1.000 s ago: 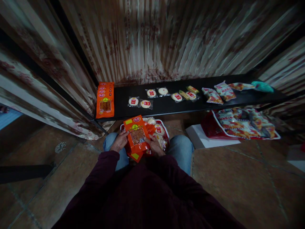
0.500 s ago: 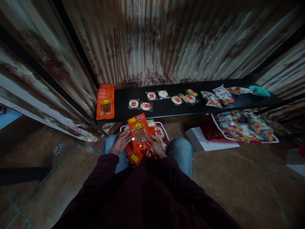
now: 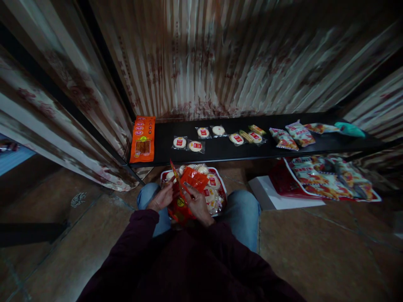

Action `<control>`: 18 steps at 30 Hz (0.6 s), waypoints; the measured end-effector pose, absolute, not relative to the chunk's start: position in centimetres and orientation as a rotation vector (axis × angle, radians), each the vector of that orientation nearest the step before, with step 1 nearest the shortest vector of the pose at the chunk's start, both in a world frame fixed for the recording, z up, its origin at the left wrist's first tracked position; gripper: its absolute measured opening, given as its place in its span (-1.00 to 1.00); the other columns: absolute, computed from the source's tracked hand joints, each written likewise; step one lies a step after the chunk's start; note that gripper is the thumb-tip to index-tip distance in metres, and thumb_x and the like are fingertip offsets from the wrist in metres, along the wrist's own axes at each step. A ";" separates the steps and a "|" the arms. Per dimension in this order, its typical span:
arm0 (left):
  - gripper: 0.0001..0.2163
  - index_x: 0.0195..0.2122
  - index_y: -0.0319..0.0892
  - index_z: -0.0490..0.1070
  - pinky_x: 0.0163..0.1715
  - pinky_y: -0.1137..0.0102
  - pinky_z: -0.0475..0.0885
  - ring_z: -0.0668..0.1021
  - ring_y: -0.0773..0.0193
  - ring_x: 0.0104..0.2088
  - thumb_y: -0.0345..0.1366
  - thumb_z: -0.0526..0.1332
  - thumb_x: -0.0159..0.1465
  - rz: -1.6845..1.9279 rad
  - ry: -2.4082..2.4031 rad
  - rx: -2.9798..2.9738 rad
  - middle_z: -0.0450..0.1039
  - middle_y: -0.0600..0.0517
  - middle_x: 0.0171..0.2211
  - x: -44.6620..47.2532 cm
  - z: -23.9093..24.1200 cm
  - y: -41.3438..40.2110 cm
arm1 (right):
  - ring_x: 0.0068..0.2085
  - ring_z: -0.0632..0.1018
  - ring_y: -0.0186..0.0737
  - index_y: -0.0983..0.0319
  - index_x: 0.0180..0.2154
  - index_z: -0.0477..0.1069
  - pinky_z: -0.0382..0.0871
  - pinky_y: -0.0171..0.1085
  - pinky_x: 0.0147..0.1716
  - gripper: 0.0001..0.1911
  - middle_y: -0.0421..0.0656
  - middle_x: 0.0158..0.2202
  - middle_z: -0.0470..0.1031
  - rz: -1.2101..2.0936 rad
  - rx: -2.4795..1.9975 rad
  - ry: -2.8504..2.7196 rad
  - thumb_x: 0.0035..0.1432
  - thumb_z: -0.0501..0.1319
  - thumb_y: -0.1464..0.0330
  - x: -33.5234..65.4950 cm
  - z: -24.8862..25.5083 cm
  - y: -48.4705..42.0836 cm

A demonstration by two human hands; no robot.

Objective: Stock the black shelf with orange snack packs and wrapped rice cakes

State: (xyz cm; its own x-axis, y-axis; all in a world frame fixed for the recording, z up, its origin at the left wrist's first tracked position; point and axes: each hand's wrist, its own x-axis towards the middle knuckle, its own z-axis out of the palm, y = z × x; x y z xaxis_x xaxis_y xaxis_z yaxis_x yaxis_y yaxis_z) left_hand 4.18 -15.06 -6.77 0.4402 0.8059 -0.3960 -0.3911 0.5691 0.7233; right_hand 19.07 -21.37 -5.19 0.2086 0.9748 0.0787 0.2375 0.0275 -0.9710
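Note:
Between my hands an orange snack packet (image 3: pixel 175 173) stands tilted, turned nearly edge-on. My left hand (image 3: pixel 163 196) grips its left side with bent fingers. My right hand (image 3: pixel 197 204) pinches it from the right, palm turned down. Beneath them is a red basket with a white rim (image 3: pixel 223 181), held between my knees. Round white wrapped cakes (image 3: pixel 211 197) fill its right part and far side. More orange packets (image 3: pixel 195 178) lie on top of the cakes, partly covered by my hands.
A low black shelf (image 3: pixel 217 152) runs across in front. On it lie overlapping orange packets (image 3: pixel 143 140), several wrapped round cakes (image 3: pixel 195 146), puffy snack bags (image 3: pixel 283 138) and a turquoise item (image 3: pixel 350 129). A red basket of snack bags (image 3: pixel 333 178) rests on a white box (image 3: pixel 267 193).
The orange packet has turned from facing me to nearly edge-on. My right hand has moved left and lies over the packets. The view has shifted slightly.

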 end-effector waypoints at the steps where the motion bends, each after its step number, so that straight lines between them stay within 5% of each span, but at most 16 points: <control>1: -0.67 -0.07 -0.08 0.46 -0.15 0.27 0.39 0.53 0.06 -0.12 -0.10 0.24 0.17 0.810 0.806 0.621 0.55 -0.09 -0.25 4.2 -6.8 -15.1 | 0.01 0.53 -0.04 0.07 -0.06 0.51 0.36 0.04 0.07 -0.68 -0.18 -0.03 0.55 0.847 -1.432 -1.305 0.14 0.15 0.28 18.7 -5.3 -21.5; 9: -0.66 -0.32 -0.19 0.49 -0.18 0.25 0.39 0.53 0.01 -0.13 0.02 0.20 0.18 0.831 0.902 0.661 0.54 -0.14 -0.40 3.6 -7.3 -15.0 | 0.04 0.50 -0.04 0.17 0.00 0.48 0.37 0.00 0.07 -0.62 -0.05 0.02 0.51 0.593 -1.465 -1.629 0.16 0.10 0.39 17.0 -5.5 -21.8; 18: -0.88 -0.45 -0.20 0.47 -0.22 0.25 0.41 0.55 0.01 -0.22 -0.25 0.28 0.11 0.903 1.064 0.707 0.51 -0.14 -0.51 3.7 -5.6 -15.3 | 0.16 0.40 -0.01 0.21 0.09 0.39 0.24 0.09 0.16 -0.58 0.01 0.13 0.40 0.541 -1.496 -1.824 0.19 0.12 0.31 16.1 -5.2 -22.2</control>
